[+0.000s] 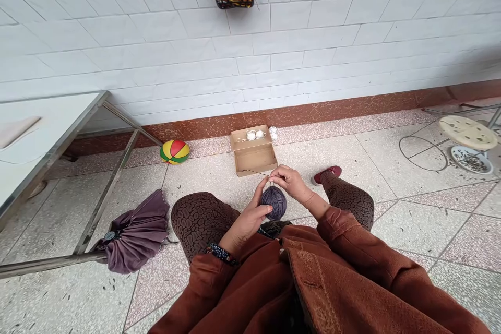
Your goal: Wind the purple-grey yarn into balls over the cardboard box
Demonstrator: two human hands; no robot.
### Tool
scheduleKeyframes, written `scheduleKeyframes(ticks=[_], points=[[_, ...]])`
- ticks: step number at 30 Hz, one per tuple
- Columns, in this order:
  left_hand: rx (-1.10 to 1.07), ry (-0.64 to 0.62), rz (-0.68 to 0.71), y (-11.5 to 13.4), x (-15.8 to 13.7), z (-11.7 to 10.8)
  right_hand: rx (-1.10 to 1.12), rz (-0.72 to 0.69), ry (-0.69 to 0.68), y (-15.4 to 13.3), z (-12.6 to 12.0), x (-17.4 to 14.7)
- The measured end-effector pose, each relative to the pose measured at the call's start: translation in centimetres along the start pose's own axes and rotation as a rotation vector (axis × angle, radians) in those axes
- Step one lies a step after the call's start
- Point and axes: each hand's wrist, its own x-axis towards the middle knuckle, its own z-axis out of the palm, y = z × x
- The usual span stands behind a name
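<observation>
Head-height view, forward and down

A purple-grey yarn ball (274,203) is standing out against a rust-brown coat (352,287) and brown trousers (200,216) patterned in dark-edged, pebble-like patches. A striped ball (174,152) is flashing red, yellow and green against a pale speckled floor (415,227); white balls (251,135) are contrasting with a tan box (256,159), white wall tiles (156,52) with red-brown veined skirting (352,107).
</observation>
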Motion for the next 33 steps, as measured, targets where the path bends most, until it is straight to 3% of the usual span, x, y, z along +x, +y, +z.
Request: scheduleKeyframes(ticks=[4,8,11,15,19,22,26,29,33], points=[[-0.079,0.015,0.063,0.8,-0.2,0.5,-0.015,0.085,0.056,1.2,1.2,-1.6],[-0.078,0.184,0.143,1.0,0.8,-0.4,-0.008,0.092,-0.038,1.5,2.1,-3.4],[-0.049,0.326,0.210,1.0,1.8,-1.6,0.019,0.021,-0.151,1.0,2.4,-4.1],[0.118,0.433,0.254,0.7,2.8,-3.2,0.051,-0.062,-0.264,-1.0,1.8,-4.1],[0.394,0.461,0.272,-0.4,2.5,-3.8,0.105,-0.038,-0.217,-3.3,0.1,-3.2],[0.491,0.381,0.214,-1.1,1.8,-3.5,0.106,-0.049,-0.187,-4.1,-1.0,-2.0],[0.545,0.150,0.153,-1.0,0.9,-2.5,0.068,-0.078,-0.163,-3.8,-1.4,-0.4],[0.467,0.002,0.147,-0.6,0.4,-1.9,0.073,-0.064,-0.142,-2.9,-0.9,-0.1],[0.240,-0.052,0.108,0.0,-0.2,-1.0,0.094,0.031,-0.055,-1.6,0.5,-1.0]])
